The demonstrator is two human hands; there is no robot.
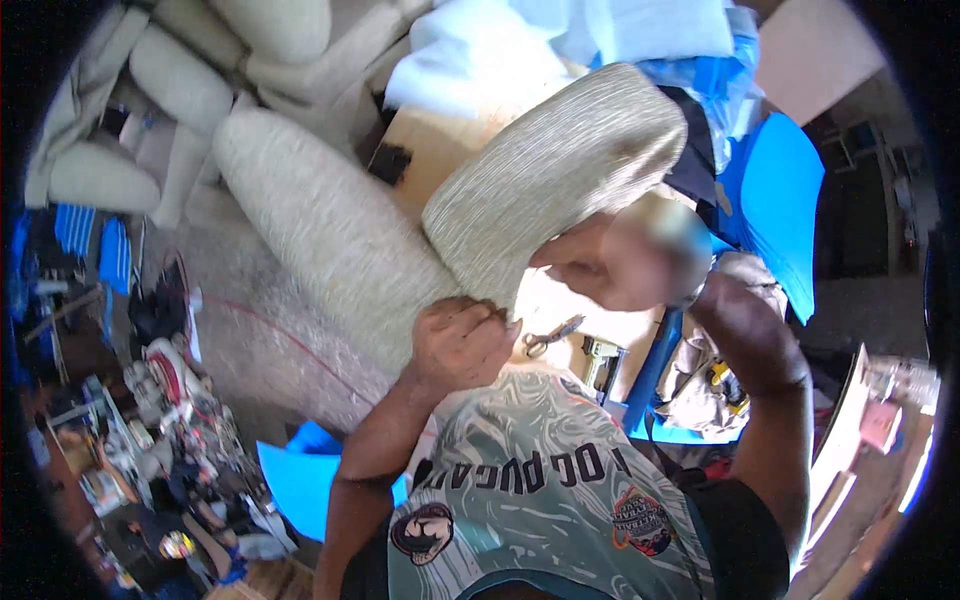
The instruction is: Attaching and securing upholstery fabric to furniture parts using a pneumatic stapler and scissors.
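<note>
Two long grey-beige upholstered cushions lie before me, meeting in a V: the left cushion [320, 225] and the right cushion [560, 160], which rests on a light wooden tabletop [440, 140]. At the lower point where they meet, my left hand [462, 345] has its fingers curled over the fabric and grips it. My right hand [585, 265] is at the near side of the right cushion; its fingers are blurred and partly hidden. Between me and the cushions lie scissors [550, 338] and, right of them, what looks like a staple gun [602, 362].
More beige upholstered pieces [180, 80] are piled at the far left. White padding [490, 55] heaps at the back of the table. Blue sheet material [775, 205] stands at the right. Cluttered scraps and tools [180, 420] cover the floor at lower left. A red cord [270, 325] crosses the floor.
</note>
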